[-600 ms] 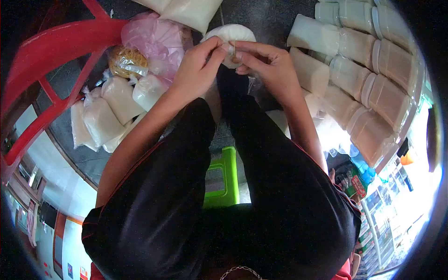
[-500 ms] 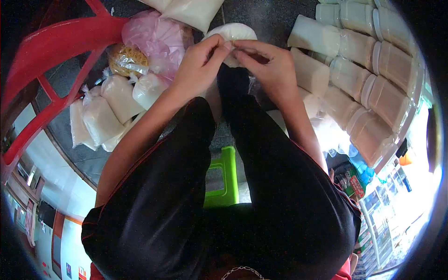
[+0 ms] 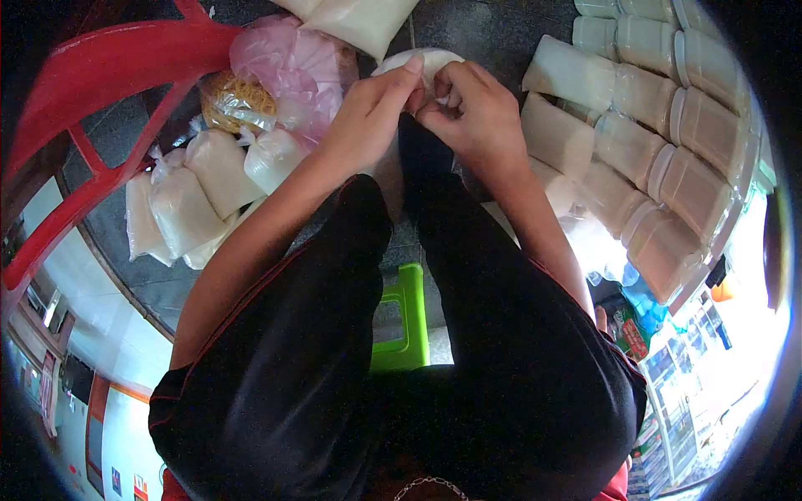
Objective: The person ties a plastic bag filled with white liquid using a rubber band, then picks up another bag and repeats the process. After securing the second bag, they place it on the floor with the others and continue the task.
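Where both hands' grips meet, white bag pinched between left hand and right hand.

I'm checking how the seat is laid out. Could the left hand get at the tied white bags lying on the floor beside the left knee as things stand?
Probably yes. The left hand is busy on the white bag with the right hand, but the tied white bags lie uncovered beside that forearm, with nothing between them.

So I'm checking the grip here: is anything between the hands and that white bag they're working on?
Nothing visible is. The left hand and right hand both have their fingers on the top of the white bag, meeting at its neck.
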Demonstrator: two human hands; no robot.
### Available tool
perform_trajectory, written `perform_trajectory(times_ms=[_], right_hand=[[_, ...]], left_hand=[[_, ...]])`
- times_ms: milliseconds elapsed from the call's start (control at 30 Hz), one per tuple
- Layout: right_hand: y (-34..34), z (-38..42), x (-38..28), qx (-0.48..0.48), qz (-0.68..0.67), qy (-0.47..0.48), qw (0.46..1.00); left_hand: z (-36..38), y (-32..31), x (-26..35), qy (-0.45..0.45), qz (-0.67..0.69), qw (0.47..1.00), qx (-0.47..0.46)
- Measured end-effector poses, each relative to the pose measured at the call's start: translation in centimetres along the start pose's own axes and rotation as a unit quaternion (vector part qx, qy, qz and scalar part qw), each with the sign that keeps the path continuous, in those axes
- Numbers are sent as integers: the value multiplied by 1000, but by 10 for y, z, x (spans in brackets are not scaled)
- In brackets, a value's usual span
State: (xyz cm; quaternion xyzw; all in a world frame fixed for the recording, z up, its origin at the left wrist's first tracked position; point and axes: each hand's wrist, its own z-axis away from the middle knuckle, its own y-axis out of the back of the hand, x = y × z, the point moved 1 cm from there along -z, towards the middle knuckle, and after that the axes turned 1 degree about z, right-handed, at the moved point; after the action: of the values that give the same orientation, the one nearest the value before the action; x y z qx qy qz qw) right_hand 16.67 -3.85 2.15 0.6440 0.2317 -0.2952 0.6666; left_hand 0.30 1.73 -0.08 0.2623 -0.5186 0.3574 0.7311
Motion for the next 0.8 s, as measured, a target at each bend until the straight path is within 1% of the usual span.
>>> perform_trajectory(times_ms=[67, 200, 267, 367, 500, 567, 700, 767, 800], right_hand=[[2, -4, 2, 30, 18, 43, 998], [0, -3, 3, 46, 7, 52, 998], [1, -2, 10, 5, -7, 9, 1000], [4, -3, 14, 0, -9, 33, 999], [3, 0, 17, 6, -18, 20, 1000], [1, 0, 18, 18, -21, 10, 1000], [3, 1, 12, 25, -52, -16, 998], [2, 1, 10, 93, -27, 28, 995], [5, 4, 8, 93, -27, 27, 995]], left_hand=[[-1, -2, -2, 12, 10, 1000, 4], [0, -2, 1, 5, -37, 999, 15], [-1, -3, 1, 2, -48, 999, 3], [-2, -4, -4, -3, -32, 999, 4], [-3, -5, -5, -6, -47, 999, 6], [-3, -3, -4, 11, -47, 999, -19], [-4, -3, 1, 10, -60, 998, -14], [-5, -4, -1, -3, -43, 999, 22], [-4, -5, -3, -1, -43, 999, 22]])
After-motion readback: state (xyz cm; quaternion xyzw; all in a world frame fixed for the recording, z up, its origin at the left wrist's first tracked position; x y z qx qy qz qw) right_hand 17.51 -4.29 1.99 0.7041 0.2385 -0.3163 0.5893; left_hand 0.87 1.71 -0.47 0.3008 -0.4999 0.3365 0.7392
